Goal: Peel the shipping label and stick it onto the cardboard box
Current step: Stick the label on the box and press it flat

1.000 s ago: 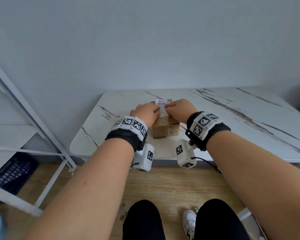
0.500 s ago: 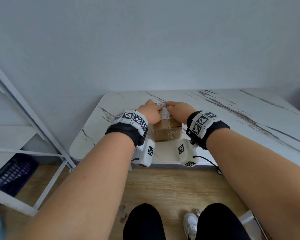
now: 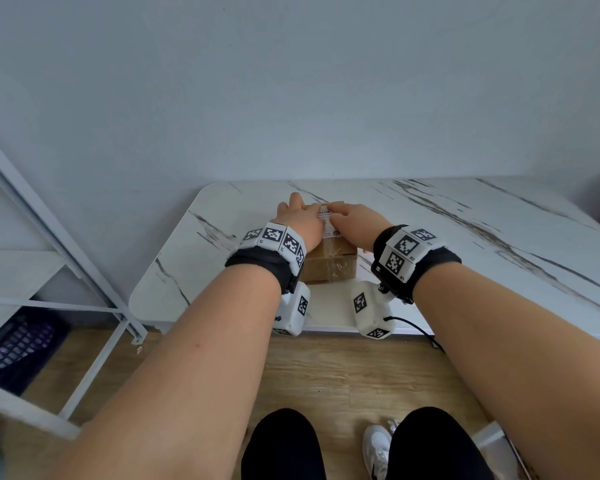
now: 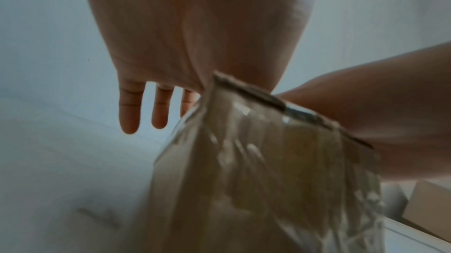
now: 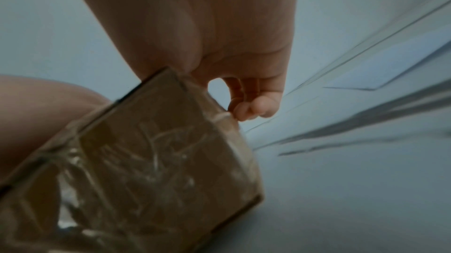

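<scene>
At mid-frame, the left hand [image 3: 300, 221] and right hand [image 3: 355, 225] press flat, fingers extended, on the label [image 3: 327, 220] atop the box [image 3: 331, 263] on the desk [image 3: 465, 237].

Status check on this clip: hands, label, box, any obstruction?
Left hand and right hand flat on top of cardboard box. Shipping label lies on box top between them, being pressed down. Nothing in the way on table.

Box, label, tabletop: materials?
Box: brown cardboard, matte, with glossy clear tape that wrinkles and glints across its front.
Label: white printed paper, apparently matte.
Tabletop: smooth white surface with dark marble-style veins; real stone or laminate, cannot tell.
</scene>
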The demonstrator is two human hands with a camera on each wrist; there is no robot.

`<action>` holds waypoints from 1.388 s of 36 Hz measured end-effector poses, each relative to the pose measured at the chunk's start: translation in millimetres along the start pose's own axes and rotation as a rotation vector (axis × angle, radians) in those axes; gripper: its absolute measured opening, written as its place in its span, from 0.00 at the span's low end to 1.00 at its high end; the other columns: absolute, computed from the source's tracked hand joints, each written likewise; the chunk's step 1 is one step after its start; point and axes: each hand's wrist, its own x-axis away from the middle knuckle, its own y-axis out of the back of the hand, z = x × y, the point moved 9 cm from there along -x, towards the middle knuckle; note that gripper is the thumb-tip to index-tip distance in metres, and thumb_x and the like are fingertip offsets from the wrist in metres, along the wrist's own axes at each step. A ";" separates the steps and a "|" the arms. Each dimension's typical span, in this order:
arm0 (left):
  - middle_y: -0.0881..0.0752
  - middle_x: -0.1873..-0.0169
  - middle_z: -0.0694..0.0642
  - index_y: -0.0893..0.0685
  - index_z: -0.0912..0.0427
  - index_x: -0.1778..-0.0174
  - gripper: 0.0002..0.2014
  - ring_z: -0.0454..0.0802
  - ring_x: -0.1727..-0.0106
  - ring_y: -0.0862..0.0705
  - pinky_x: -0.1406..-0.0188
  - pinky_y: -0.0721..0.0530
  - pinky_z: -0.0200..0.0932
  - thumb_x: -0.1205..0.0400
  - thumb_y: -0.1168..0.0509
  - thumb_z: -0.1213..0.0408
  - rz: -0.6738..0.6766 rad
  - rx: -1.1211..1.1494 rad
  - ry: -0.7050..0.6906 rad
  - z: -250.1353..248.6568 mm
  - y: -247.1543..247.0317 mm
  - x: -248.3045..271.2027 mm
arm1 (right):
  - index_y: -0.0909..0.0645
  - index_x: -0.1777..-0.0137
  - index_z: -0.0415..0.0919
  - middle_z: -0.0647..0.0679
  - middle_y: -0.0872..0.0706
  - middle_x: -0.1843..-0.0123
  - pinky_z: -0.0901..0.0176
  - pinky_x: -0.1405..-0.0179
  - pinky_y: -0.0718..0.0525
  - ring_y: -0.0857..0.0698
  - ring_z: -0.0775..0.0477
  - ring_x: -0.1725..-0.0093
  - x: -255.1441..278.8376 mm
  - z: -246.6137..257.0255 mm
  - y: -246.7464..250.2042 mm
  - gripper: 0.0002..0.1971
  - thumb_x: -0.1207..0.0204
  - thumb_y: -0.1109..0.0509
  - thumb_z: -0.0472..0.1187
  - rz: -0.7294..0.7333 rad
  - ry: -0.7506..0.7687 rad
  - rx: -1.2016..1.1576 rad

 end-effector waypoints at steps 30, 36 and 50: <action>0.46 0.17 0.49 0.47 0.50 0.15 0.25 0.62 0.21 0.38 0.22 0.36 0.54 0.11 0.57 0.54 0.059 0.114 0.018 10.4 -11.3 9.7 | 0.40 0.20 0.41 0.34 0.20 0.35 0.52 0.45 0.20 0.17 0.36 0.43 5.1 -6.6 -10.7 0.23 0.14 0.53 0.43 0.077 -0.094 0.050; 0.45 0.18 0.50 0.48 0.49 0.16 0.25 0.62 0.22 0.38 0.22 0.34 0.59 0.11 0.57 0.54 0.066 0.084 0.030 10.9 -11.8 10.7 | 0.27 0.39 0.36 0.42 0.20 0.62 0.58 0.74 0.27 0.25 0.46 0.71 13.8 -16.1 -6.1 0.17 0.14 0.52 0.45 0.048 -0.152 -0.015; 0.46 0.16 0.46 0.49 0.46 0.16 0.26 0.59 0.19 0.40 0.25 0.37 0.63 0.12 0.59 0.52 0.033 0.010 0.029 11.6 -11.7 9.6 | 0.38 0.18 0.49 0.37 0.16 0.34 0.57 0.52 0.26 0.18 0.39 0.43 8.2 -5.9 0.1 0.25 0.16 0.48 0.44 -0.031 -0.002 0.090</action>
